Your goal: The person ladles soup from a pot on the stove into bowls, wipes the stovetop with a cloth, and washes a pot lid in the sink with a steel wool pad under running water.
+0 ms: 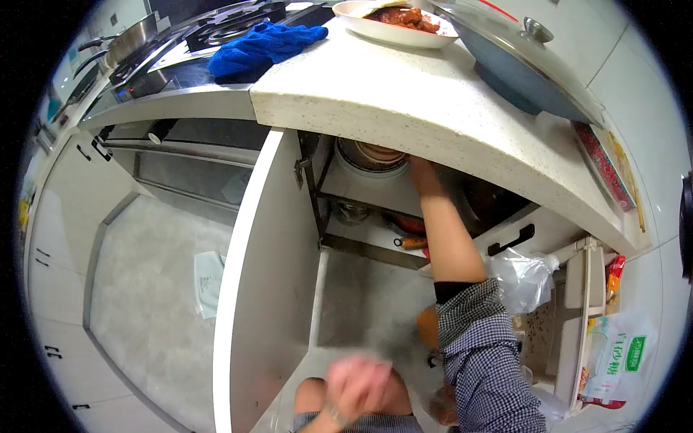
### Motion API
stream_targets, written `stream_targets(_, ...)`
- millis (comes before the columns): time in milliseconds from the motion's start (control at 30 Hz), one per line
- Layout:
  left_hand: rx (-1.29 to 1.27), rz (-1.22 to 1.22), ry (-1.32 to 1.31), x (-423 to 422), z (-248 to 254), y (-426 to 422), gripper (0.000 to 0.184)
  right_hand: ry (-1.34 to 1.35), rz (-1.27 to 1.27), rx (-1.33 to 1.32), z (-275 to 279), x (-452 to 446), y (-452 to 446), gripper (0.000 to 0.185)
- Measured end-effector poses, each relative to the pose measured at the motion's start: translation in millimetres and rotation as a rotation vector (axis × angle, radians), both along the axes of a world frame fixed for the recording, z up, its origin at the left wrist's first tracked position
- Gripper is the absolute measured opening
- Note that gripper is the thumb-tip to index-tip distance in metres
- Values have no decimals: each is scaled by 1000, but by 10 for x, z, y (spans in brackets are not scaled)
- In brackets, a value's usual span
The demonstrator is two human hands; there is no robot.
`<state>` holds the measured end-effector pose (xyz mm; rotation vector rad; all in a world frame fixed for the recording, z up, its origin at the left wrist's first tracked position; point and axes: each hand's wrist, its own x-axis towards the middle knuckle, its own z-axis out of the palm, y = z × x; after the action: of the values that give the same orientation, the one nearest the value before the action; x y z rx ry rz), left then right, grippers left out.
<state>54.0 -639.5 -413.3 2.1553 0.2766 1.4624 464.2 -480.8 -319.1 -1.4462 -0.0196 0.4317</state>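
Observation:
My right hand (421, 173) reaches into the open lower cabinet, under the counter edge. It is beside a stack of round dishes (372, 160) on the upper shelf (357, 186). Its fingers are mostly hidden in shadow, and I cannot tell whether they grip the stack's rim. My left hand (357, 382) is near my knees, low in the view and smeared by motion. Nothing can be made out in it. To its left stands the cabinet door (271, 281), swung open.
Above is the pale counter (404, 86) with a plate of food (404, 22) and a lidded pan (520, 68). A blue cloth (263, 47) lies by the stove (231, 29). On the right, a pulled-out rack (570, 346) and a clear plastic bag (521, 281) flank my forearm.

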Motion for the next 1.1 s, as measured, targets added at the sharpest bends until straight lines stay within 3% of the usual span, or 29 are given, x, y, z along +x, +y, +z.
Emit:
stream_targets(33, -249, -34, 103, 721, 699, 278, 31, -11, -1, -3, 29, 61, 22, 50)
stream_targets(67, -552, -56, 32, 1190, 804, 464, 31, -20, 5, -9, 30, 117, 39, 51)
stream_targets(100, -666, -91, -33, 1596, 880, 703, 36, -27, 7, -12, 33, 140, 41, 52)
stream_targets(167, -962, -102, -57, 2271, 797, 1078, 59, -34, 14, -14, 38, 185, 31, 53)
stream_targets(200, -1005, 8, 99, 2594, 632, 1287, 72, -37, 25, -16, 35, 195, 24, 54)
stream_targets(233, -980, -38, 102, 2786, 674, 1495, 86, -39, 37, -15, 41, 208, -2, 54)
stream_targets(333, -848, -113, -36, 3453, 33, 2168, 82, -38, 67, -1, 42, 212, -60, 56)
stream_targets(433, -838, -343, 120, 3729, -410, 2712, 80, -39, 86, 0, 6, 148, -81, 59)
stream_targets(500, -815, -429, 170, 3677, -93, 2609, 83, -45, 92, 0, -21, 118, -76, 60)
stream_targets(533, -900, -433, 100, 3424, 367, 2293, 70, -46, 96, -2, -16, 100, -72, 61)
stream_targets(600, -991, -436, 28, 3323, 601, 2137, 57, -50, 96, -3, 27, 39, -97, 62)
stream_targets(700, -720, -217, 228, 3411, 478, 2216, 52, -54, 90, -17, 91, -110, -168, 64)
stream_targets(733, -921, -140, 412, 3295, 416, 2101, 61, -61, 78, -25, 110, -211, -211, 65)
stream_targets(833, -929, -86, -5, 2828, 985, 1376, 66, -66, 72, -55, 189, -713, -498, 67)
stream_targets(933, -1311, -177, -33, 2281, 1217, 879, 70, 116, 226, -116, 89, -1040, -1002, 64)
stream_targets(967, -1265, -134, 11, 2097, 1128, 708, 72, 98, 67, -80, 51, -1340, -1192, 60)
stream_targets(1000, -1270, -124, 9, 1893, 1182, 496, 74, 8, -54, -5, -117, -1532, -1386, 43)
stream_targets(1067, -1397, -109, 60, 1421, 1236, 83, 77, 130, -17, 62, 223, -2065, -1840, 42)
stream_targets(1100, -1509, -155, -53, 1199, 1514, -66, 82, 219, -79, 1, 445, -2318, -2019, 46)
